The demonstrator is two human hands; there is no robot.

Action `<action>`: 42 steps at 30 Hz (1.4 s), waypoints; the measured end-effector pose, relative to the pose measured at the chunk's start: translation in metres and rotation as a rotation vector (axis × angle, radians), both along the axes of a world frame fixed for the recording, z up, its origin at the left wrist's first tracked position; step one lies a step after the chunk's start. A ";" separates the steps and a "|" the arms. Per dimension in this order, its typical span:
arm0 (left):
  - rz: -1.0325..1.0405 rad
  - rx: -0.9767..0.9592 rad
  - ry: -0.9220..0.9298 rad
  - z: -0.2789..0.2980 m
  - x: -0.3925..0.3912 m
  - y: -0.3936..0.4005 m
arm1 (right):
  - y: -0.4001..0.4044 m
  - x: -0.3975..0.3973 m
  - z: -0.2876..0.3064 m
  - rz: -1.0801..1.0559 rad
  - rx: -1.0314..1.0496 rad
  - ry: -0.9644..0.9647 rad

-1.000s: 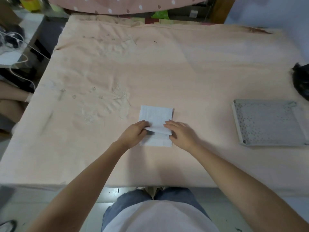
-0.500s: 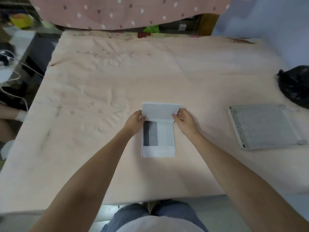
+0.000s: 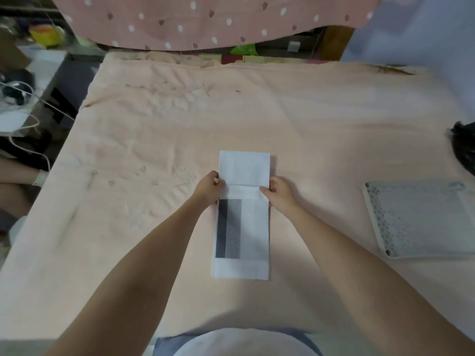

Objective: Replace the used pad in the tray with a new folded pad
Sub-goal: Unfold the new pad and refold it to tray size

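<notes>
A white pad [image 3: 244,170] lies lengthwise on the peach-covered table, partly unfolded, with a grey striped panel showing on its near half. My left hand [image 3: 209,187] pinches the pad's left edge at the fold. My right hand [image 3: 279,190] pinches the right edge at the same fold. The far flap lies flat beyond my fingers. A grey perforated tray [image 3: 421,219] sits at the right, apart from the pad, with nothing in it.
A black bag [image 3: 464,147] lies at the right edge behind the tray. A pink spotted cloth [image 3: 205,19] hangs past the table's far side. White cables and clutter [image 3: 18,98] sit on a surface to the left. Another person's leg shows at far left.
The pad has been unfolded away from me, from a compact square into a long strip. Both hands moved from its near edge to the middle fold.
</notes>
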State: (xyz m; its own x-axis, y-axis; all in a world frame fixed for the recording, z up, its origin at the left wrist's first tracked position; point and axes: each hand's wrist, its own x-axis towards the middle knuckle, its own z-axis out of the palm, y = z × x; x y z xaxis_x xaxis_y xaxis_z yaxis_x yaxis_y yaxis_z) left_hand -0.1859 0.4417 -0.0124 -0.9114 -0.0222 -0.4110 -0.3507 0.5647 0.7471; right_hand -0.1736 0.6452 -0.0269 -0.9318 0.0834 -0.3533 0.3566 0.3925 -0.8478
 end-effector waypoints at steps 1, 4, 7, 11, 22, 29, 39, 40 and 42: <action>-0.006 -0.020 -0.008 -0.002 -0.001 0.000 | 0.000 -0.001 -0.001 0.013 0.017 -0.014; -0.036 -0.110 -0.018 -0.009 -0.004 -0.001 | 0.000 0.001 -0.004 0.033 0.060 -0.046; -0.037 -0.145 -0.049 -0.015 -0.004 -0.002 | 0.004 0.000 -0.005 0.078 0.309 0.025; -0.071 -0.297 -0.022 -0.022 -0.004 -0.002 | 0.006 0.000 -0.008 0.122 0.533 0.120; -0.823 -0.634 0.371 -0.032 -0.009 -0.007 | 0.021 -0.012 -0.002 0.786 0.824 0.330; -0.750 -0.587 0.678 -0.018 -0.013 0.000 | 0.022 -0.018 -0.006 0.748 0.866 0.473; -0.341 -0.181 0.374 0.012 -0.049 -0.007 | 0.024 -0.046 0.007 0.472 0.528 0.420; -0.320 -0.170 0.370 0.015 -0.055 -0.005 | 0.021 -0.051 0.009 0.461 0.528 0.434; -0.283 -0.150 0.356 0.020 -0.066 -0.001 | 0.015 -0.062 0.012 0.419 0.531 0.421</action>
